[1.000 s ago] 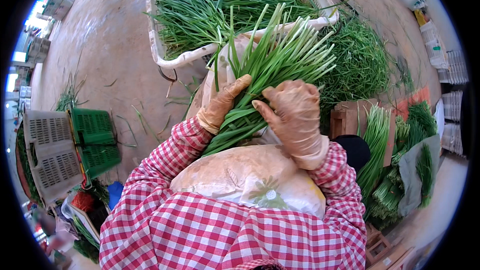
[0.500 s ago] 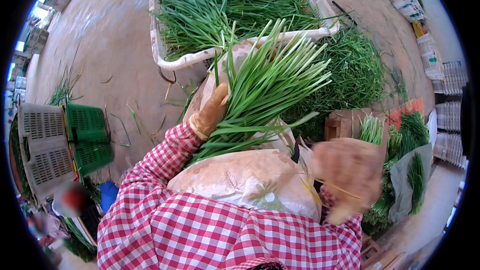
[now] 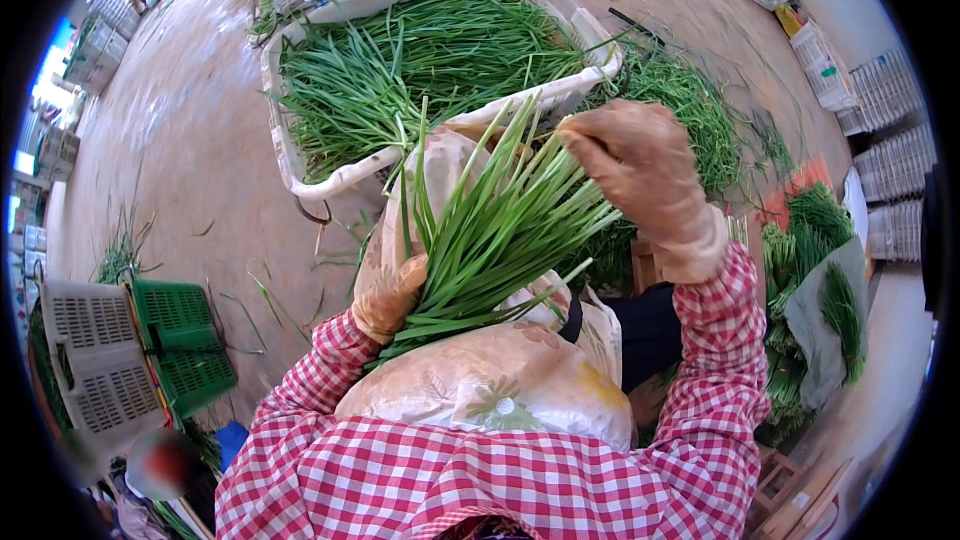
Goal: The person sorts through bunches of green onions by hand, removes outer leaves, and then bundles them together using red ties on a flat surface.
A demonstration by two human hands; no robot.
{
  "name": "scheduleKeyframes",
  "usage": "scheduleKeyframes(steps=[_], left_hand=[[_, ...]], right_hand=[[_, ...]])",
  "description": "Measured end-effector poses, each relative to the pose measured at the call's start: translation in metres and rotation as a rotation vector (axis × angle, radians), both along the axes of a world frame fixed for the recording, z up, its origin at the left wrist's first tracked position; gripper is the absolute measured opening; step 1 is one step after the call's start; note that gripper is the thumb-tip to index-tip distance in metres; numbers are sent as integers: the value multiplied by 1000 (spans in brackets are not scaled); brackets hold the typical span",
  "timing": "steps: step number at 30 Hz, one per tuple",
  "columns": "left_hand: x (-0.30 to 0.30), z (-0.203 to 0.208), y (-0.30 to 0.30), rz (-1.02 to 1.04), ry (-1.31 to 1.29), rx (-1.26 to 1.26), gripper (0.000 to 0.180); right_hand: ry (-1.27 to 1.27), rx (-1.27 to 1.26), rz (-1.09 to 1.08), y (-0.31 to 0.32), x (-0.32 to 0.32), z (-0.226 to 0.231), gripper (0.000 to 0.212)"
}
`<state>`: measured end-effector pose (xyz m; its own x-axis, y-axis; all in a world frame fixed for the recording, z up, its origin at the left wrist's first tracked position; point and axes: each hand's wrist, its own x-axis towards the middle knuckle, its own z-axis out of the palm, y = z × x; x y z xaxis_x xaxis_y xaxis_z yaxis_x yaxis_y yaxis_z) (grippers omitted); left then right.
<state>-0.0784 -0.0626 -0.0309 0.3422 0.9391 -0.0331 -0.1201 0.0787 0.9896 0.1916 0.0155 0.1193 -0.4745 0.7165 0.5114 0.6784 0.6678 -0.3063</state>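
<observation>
A loose bunch of garlic chives (image 3: 490, 230) lies across my lap, pale stem ends pointing away from me and to the right. My left hand (image 3: 390, 298), in a tan glove, is closed round its lower left side, the thumb lying over the green leaves. At the far right of the bunch, my gloved right hand (image 3: 640, 155) bends over the pale ends, fingertips pinched together on some of them. Exactly how many stems it grips cannot be made out. Beneath the bunch spreads a stained floral apron (image 3: 440, 380).
Beyond my knees stands a white crate (image 3: 350, 175) full of chives. A heap of loose greens (image 3: 690, 120) covers the floor to its right. Bundled chives (image 3: 820, 225) sit at my right; a grey crate (image 3: 95, 340) and a green crate (image 3: 180, 330) are at my left.
My right hand has swung up from beside my right hip to the pale ends of the chives. My left hand keeps its hold; the view has shifted, showing more beyond the crate.
</observation>
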Motion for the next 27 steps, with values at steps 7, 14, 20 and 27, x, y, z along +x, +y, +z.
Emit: scheduleKeyframes(steps=[7,14,20,27], left_hand=[[18,22,-12,22,-111,-50,100],[15,14,-10,-22,-160,-102,94],[7,-1,-18,-81,-204,-242,88],[-23,-43,-33,-85,-309,-490,82]], right_hand=[[-15,-758,-129,21,7,12,37],[215,-983,-42,26,25,-9,26],[395,-1086,8,18,36,-5,23],[966,-952,430,6,80,5,19]])
